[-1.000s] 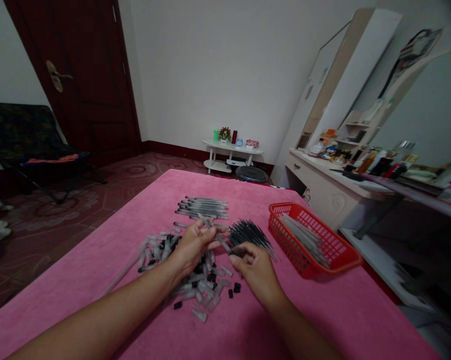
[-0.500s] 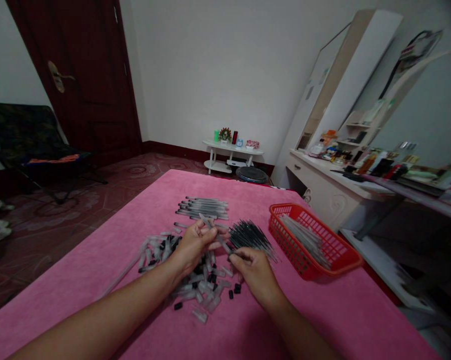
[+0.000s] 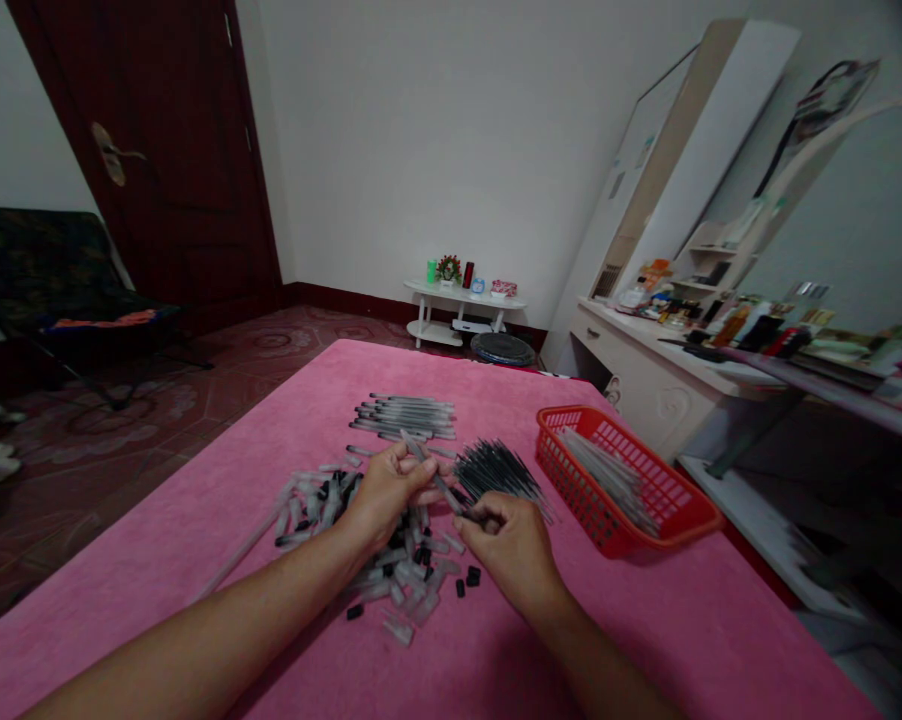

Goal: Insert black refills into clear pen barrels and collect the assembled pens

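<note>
A slim translucent pen (image 3: 437,481) slants between my two hands above the pink cloth. The fingers of my left hand (image 3: 391,488) are closed around its upper part. With thumb and fingers pinched, my right hand (image 3: 517,545) grips the lower, dark end; those fingertips hide the detail there. Below and beside my left hand spreads a heap of clear pen caps (image 3: 410,575) mixed with small black plugs (image 3: 461,588). Just beyond my right hand lies a bundle of dark ink refills (image 3: 500,468). Farther back, several pens (image 3: 406,412) with dark ends rest in a row.
A red plastic basket (image 3: 577,492) to the right holds clear pen barrels (image 3: 608,470). The pink cloth (image 3: 158,600) covers the table. Beyond are a small white stand (image 3: 458,292), a dresser (image 3: 653,370) crowded with bottles, and a folding chair (image 3: 61,270).
The pen stays between both hands. My right hand's fingers have shifted slightly at its lower end, and the whole view has moved a little.
</note>
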Demonstrator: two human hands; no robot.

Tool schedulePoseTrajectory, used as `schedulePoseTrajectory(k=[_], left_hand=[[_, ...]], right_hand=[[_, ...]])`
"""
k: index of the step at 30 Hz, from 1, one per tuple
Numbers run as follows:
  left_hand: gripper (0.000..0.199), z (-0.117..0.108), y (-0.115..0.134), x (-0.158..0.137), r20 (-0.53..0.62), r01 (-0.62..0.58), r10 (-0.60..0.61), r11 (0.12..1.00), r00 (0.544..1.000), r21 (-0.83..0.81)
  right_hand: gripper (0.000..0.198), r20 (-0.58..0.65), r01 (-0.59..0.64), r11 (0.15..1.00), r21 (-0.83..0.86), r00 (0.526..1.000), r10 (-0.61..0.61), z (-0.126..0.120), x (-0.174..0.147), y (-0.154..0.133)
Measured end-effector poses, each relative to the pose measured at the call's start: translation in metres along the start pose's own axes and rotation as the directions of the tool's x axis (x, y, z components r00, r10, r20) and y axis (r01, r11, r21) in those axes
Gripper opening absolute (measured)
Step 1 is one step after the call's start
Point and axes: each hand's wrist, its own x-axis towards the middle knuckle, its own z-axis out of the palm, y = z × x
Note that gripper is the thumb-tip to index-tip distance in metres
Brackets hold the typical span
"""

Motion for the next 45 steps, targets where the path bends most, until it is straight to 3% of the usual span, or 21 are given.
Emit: schedulePoseTrajectory(k=[6,13,20,25,27,31,34,37,40,42,45], left_hand=[[0.037,-0.003,0.003,0.003,-0.051,-0.039,0.041,0.999,0.998,0.034],[0.036,-0.016,0.010,0.013,-0.131,-0.121,0.132,0.989,0.983,0.089],[0.035,-0.021,0.011,0.016,-0.089,-0.131,0.138,0.988,0.986,0.088],[0.036,-0.012,0.008,0.008,-0.019,-0.106,0.109,0.987,0.994,0.121],[0.037,-0.008,0.007,0.005,-0.007,-0.097,0.099,0.986,0.995,0.133],[0.038,-0.007,0.007,0.006,-0.001,-0.081,0.082,0.989,0.997,0.123],[0.038,-0.019,0.014,0.016,-0.075,-0.149,0.156,0.984,0.985,0.095],[0.035,-0.037,0.025,0.029,-0.213,-0.255,0.267,0.963,0.940,0.083],[0.033,-0.046,0.029,0.036,-0.273,-0.259,0.254,0.966,0.928,0.020],[0.034,-0.043,0.026,0.034,-0.233,-0.202,0.193,0.979,0.953,-0.016],[0.034,-0.024,0.019,0.021,-0.090,-0.119,0.114,0.992,0.989,-0.051]], right_hand=[[0.013,-0.079,0.118,0.968,-0.221,0.987,-0.139,-0.006,-0.001,-0.007],[0.004,0.100,0.057,0.982,-0.182,0.994,-0.039,-0.003,-0.005,-0.006],[0.024,0.178,0.109,0.964,-0.244,0.982,-0.066,-0.010,-0.007,-0.013],[0.036,0.117,0.076,0.878,-0.473,0.993,-0.023,-0.010,-0.007,-0.010],[0.031,0.096,0.089,0.855,-0.511,0.994,-0.046,-0.011,-0.007,-0.011],[0.007,0.136,0.201,0.879,-0.432,0.978,-0.157,-0.017,-0.006,-0.015],[0.009,0.140,0.203,0.852,-0.483,0.978,-0.154,-0.028,0.001,-0.013],[0.008,0.108,0.123,0.797,-0.592,0.991,-0.073,-0.044,0.011,-0.004],[0.006,0.071,0.023,0.755,-0.656,0.997,0.030,-0.055,0.018,0.005],[0.012,0.027,-0.005,0.784,-0.621,0.999,0.028,-0.056,0.020,0.006],[0.026,0.001,0.063,0.917,-0.393,0.998,-0.068,-0.048,0.018,-0.001]])
